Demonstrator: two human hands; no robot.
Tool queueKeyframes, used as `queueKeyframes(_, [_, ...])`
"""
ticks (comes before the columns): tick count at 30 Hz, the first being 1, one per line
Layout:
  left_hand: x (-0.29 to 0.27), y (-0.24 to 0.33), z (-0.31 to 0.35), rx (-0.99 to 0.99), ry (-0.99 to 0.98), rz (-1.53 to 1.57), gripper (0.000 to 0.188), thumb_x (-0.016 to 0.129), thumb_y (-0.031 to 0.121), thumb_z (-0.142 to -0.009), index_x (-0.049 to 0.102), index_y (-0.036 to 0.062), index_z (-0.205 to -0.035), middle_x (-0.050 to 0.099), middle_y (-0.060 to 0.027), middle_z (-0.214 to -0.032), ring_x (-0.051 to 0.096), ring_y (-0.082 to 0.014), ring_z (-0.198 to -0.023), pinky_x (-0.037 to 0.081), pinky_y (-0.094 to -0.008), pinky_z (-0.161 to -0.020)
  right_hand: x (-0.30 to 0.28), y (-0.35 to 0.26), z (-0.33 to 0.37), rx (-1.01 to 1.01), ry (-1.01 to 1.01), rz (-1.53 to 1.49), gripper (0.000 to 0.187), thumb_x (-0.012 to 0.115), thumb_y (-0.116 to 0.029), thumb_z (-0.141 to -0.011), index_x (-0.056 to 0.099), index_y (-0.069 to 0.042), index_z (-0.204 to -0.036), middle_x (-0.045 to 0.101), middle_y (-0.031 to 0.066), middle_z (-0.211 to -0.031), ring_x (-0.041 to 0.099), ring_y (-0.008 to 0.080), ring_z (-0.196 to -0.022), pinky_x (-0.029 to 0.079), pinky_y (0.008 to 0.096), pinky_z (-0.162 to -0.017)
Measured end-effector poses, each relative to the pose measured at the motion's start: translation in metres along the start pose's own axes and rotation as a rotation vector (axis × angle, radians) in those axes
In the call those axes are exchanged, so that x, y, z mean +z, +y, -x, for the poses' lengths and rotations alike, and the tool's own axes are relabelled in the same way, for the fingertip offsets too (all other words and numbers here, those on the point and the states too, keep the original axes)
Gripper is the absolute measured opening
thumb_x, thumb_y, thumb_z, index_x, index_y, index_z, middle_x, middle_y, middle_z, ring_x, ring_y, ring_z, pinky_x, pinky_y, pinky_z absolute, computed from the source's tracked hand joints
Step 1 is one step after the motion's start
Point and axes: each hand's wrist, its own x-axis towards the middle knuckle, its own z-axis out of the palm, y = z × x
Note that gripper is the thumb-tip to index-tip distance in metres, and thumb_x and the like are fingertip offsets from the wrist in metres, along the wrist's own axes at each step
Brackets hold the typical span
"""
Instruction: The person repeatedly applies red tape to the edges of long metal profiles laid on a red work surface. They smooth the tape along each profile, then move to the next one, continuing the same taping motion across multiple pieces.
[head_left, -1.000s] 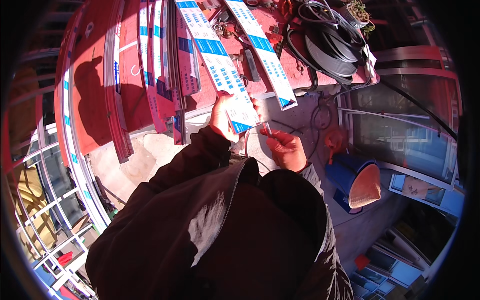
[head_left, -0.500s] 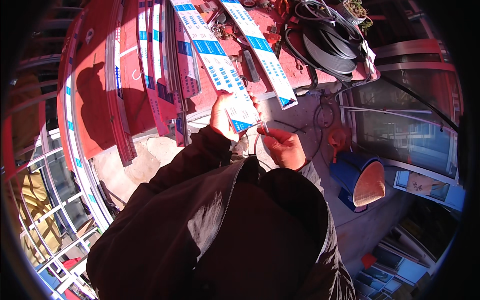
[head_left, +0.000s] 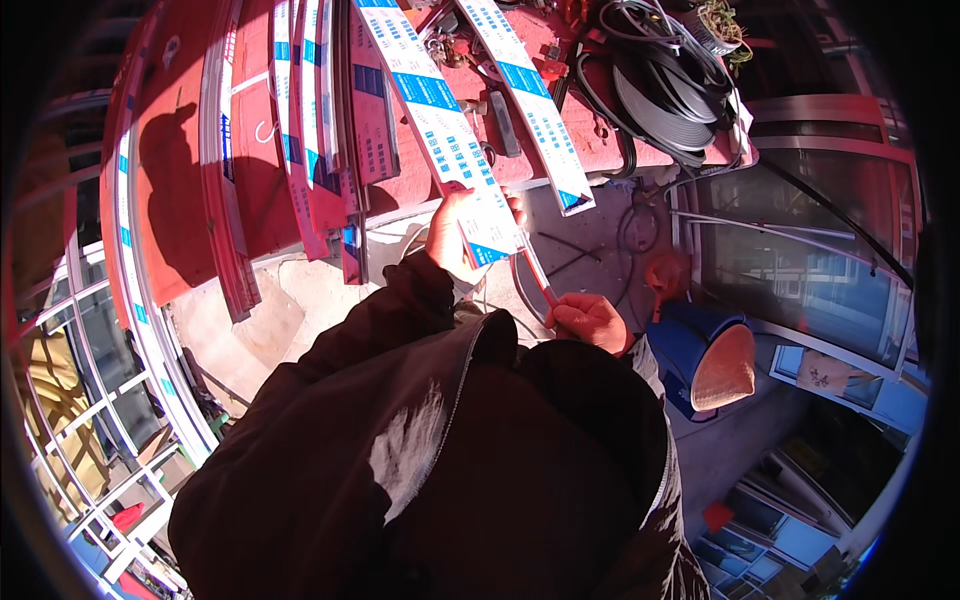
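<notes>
My left hand (head_left: 452, 238) is closed around the near end of a long flat profile (head_left: 462, 158) covered in white and blue printed film. Its thumb lies by one edge and fingertips show at the other. The profile's far part reaches back over the red table. Down and to the right, my right hand (head_left: 590, 322) is closed on a thin pale-and-reddish strip (head_left: 537, 268). That strip runs from the profile's near right corner to my fingers; whether it is film or a gasket I cannot tell. A second film-covered profile (head_left: 540, 115) lies to the right, its end jutting past the table edge.
More long profiles (head_left: 228, 180) lie on the red table (head_left: 185, 240) at the left. A coil of black strip (head_left: 660, 100) sits at the back right beside a potted plant (head_left: 715, 28). A blue object with a tan round top (head_left: 722, 368) and framed glass panels (head_left: 810, 240) stand at the right.
My right hand has moved down and to the right, away from the profile's end. A longer stretch of the thin strip now shows between them. The left hand keeps its grip.
</notes>
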Motion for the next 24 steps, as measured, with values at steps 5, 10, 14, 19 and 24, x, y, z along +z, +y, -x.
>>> queueKeyframes(5, [-0.021, -0.013, -0.003, -0.053, 0.162, -0.029, 0.052, 0.049, 0.038, -0.084, 0.05, -0.0043, -0.114, 0.06, -0.0188, -0.106, 0.058, -0.0316, -0.099, 0.044, -0.0445, -0.09, 0.033, -0.034, -0.04, -0.058, 0.198, 0.02, 0.026, 0.049, -0.022, -0.092, 0.06, 0.002, -0.089, 0.054, 0.0038, -0.056, 0.047, 0.0074, -0.044, 0.032, 0.0233, -0.039])
queueKeyframes(10, [-0.005, -0.009, 0.008, 0.008, 0.19, -0.065, 0.051, 0.049, 0.038, -0.084, 0.049, -0.0028, -0.115, 0.062, -0.0175, -0.103, 0.061, -0.0314, -0.093, 0.048, -0.045, -0.084, -0.008, 0.012, 0.017, 0.004, -0.002, 0.017, 0.022, 0.05, -0.019, -0.09, 0.062, -0.001, -0.088, 0.055, 0.0014, -0.06, 0.045, 0.0051, -0.048, 0.032, 0.0205, -0.046])
queueKeyframes(14, [-0.015, -0.017, 0.001, 0.041, 0.249, -0.059, 0.051, 0.049, 0.038, -0.083, 0.05, -0.0023, -0.114, 0.062, -0.0176, -0.102, 0.061, -0.0308, -0.092, 0.049, -0.0445, -0.084, 0.021, -0.022, -0.019, 0.089, 0.109, 0.05, 0.018, 0.052, -0.017, -0.088, 0.061, -0.001, -0.085, 0.053, 0.0024, -0.056, 0.045, 0.0065, -0.045, 0.031, 0.022, -0.042])
queueKeyframes(19, [-0.009, -0.01, 0.007, 0.027, 0.161, -0.051, 0.052, 0.052, 0.038, -0.082, 0.049, -0.0028, -0.114, 0.061, -0.0178, -0.102, 0.06, -0.03, -0.095, 0.047, -0.0446, -0.086, 0.01, -0.005, -0.007, 0.09, 0.059, 0.007, 0.02, 0.052, -0.017, -0.089, 0.06, 0.0, -0.087, 0.055, 0.003, -0.056, 0.048, 0.0078, -0.046, 0.035, 0.0222, -0.045])
queueKeyframes(24, [-0.002, -0.018, 0.005, 0.027, 0.249, -0.053, 0.056, 0.05, 0.04, -0.083, 0.047, -0.0038, -0.118, 0.06, -0.0179, -0.105, 0.06, -0.0304, -0.096, 0.047, -0.0446, -0.087, 0.025, -0.018, -0.034, -0.073, 0.206, 0.003, 0.021, 0.05, -0.015, -0.091, 0.06, 0.003, -0.088, 0.055, 0.0034, -0.057, 0.046, 0.0072, -0.045, 0.034, 0.0218, -0.042])
